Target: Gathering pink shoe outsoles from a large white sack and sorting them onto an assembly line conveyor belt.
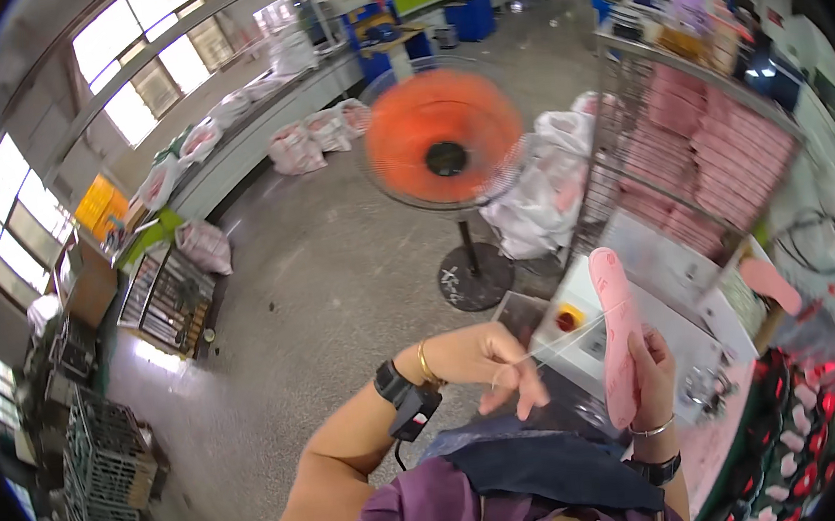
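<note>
My right hand (655, 363) grips a long pink insole (617, 332) near its lower half, holding it upright with its marked face showing. To the left of it, my left hand (500, 365) is raised with the wrist bent and its fingers hanging loosely curled. A thin translucent strip (571, 337) runs between those fingers and the insole's edge; the left fingers seem to pinch it, though they are slightly blurred. Behind the insole stands a pale machine box with a red button on a yellow plate (566, 320). Another pink insole (770, 287) lies farther right.
An orange pedestal fan (443, 137) stands ahead on a round black base (475, 277). A wire rack (699, 153) holds stacked pink sheets, beside white sacks (542, 193). At lower right are dark trays with red and pink pieces (795, 425). Metal cages (106, 471) stand left.
</note>
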`<state>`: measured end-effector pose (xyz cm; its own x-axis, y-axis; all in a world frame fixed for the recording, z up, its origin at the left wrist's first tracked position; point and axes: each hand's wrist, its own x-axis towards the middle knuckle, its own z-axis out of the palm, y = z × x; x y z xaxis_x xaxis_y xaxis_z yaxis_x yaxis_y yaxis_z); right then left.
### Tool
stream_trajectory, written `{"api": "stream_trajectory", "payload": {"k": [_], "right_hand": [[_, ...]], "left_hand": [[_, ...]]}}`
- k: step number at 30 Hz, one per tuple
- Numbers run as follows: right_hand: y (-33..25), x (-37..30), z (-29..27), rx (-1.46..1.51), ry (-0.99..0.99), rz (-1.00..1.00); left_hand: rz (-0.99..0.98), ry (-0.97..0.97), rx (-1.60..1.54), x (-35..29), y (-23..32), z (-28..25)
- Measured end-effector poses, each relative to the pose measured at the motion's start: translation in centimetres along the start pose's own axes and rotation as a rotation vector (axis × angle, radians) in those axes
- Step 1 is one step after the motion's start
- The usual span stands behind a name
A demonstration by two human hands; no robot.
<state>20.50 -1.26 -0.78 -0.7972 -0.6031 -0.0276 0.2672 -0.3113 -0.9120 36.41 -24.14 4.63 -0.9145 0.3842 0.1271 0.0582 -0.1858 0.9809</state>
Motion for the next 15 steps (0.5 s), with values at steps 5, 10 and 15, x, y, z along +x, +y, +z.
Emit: {"api": "stream_trajectory", "payload": {"k": [5, 10, 15], "right_hand": [[10.3, 3.3, 16.6, 0.182, -0.154, 0.097], [17.3, 5.9, 30.0, 0.061, -0.570, 0.238], [20.8, 10.3, 39.3, -0.344, -1.029, 0.131]], "left_hand": [[0.339, 0.311, -0.633, -15.2, -7.1, -4.4], [0.713, 0.683, -1.049, -26.2, -6.5, -6.2], [0.740, 0.951, -1.066, -34.4, -5.3, -10.8]]}}
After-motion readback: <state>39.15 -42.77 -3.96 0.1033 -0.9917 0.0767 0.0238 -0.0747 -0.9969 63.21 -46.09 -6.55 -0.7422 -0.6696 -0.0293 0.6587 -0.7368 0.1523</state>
